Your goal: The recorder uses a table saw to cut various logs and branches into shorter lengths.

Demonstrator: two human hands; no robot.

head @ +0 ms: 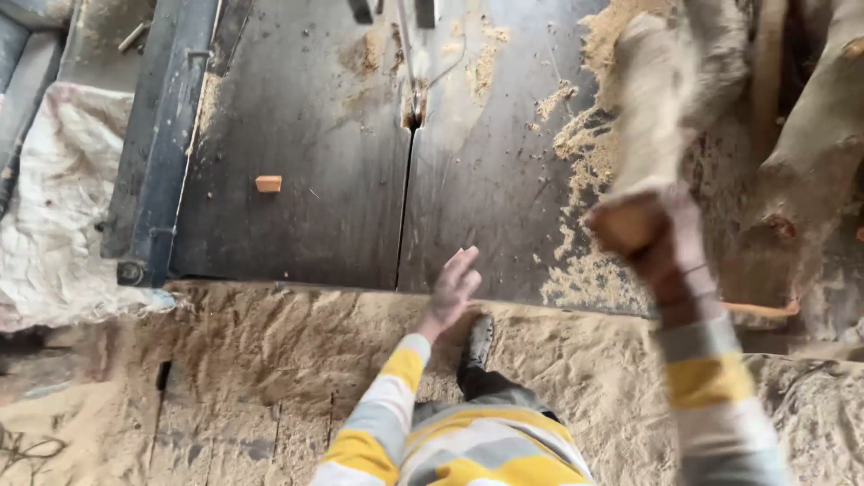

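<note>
Your right hand [661,247] gripped the log [661,108] by its cut end — blurred, seemingly lifted off the saw table [306,180]. Your left hand [453,288] hung open, empty — no cut yet begun at the blade [412,63].

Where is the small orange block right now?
In the head view, the small orange block lies alone on the left half of the dark saw table, left of the blade slot.
</note>
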